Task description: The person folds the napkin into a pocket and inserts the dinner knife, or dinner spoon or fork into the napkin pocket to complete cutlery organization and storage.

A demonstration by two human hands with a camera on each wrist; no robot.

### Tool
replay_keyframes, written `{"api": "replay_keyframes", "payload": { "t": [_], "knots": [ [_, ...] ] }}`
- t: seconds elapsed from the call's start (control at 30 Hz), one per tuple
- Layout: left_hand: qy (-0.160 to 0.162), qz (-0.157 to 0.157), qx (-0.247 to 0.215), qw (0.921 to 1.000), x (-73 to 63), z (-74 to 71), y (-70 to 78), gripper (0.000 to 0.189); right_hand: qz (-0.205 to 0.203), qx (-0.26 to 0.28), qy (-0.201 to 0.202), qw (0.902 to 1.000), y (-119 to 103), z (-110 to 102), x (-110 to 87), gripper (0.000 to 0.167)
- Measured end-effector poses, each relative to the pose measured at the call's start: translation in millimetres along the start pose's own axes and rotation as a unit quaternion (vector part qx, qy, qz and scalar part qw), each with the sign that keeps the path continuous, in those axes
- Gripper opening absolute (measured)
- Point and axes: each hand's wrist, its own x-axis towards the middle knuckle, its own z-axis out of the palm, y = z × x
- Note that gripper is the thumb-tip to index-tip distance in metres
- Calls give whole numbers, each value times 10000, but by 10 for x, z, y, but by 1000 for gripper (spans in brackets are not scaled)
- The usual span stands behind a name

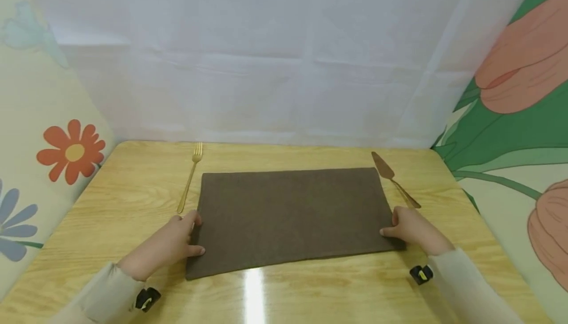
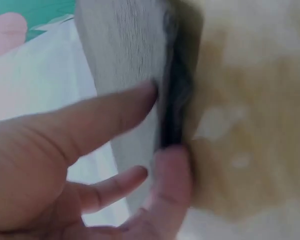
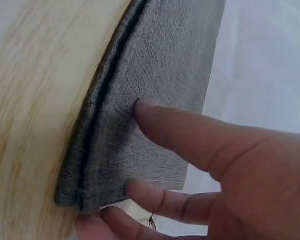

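Wood-grained table (image 1: pixel 337 289) — folded oblong cloth (image 1: pixel 290 215)

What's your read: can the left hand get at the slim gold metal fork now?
Probably yes: the slim gold metal fork lies just beyond the left hand, nothing between them, though its grip on the folded brown rectangular cloth must ease.

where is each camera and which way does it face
Head: on the head, forward and down at the folded cloth; left hand, right hand, sleeves show.
Left wrist: worn there, facing the cloth's left end; left hand shows.
Right wrist: likewise, facing its right end; right hand shows.
Wrist views share cloth and wood-grain tabletop.
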Motion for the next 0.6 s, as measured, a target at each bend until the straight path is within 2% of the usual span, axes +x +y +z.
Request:
{"api": "replay_keyframes", "payload": {
  "t": [0.2, 0.33, 0.43, 0.6],
  "knots": [
    [259, 289, -526, 9979, 1, -4, -45, 51, 8, 5, 65, 10000, 17, -31, -49, 34],
    [359, 213, -877, 9953, 2, -50, -115, 39, -11, 294, 20, 9996, 63, -52, -69, 29],
    [306, 300, -875, 9952, 29, -68, -174, 33, 28, 595, -102, 9982, 90, -57, -73, 27],
    [137, 567, -695, 9959, 75, -47, -230, 33, 191, 897, -348, 9952, 84, -67, -75, 26]
  ]
}}
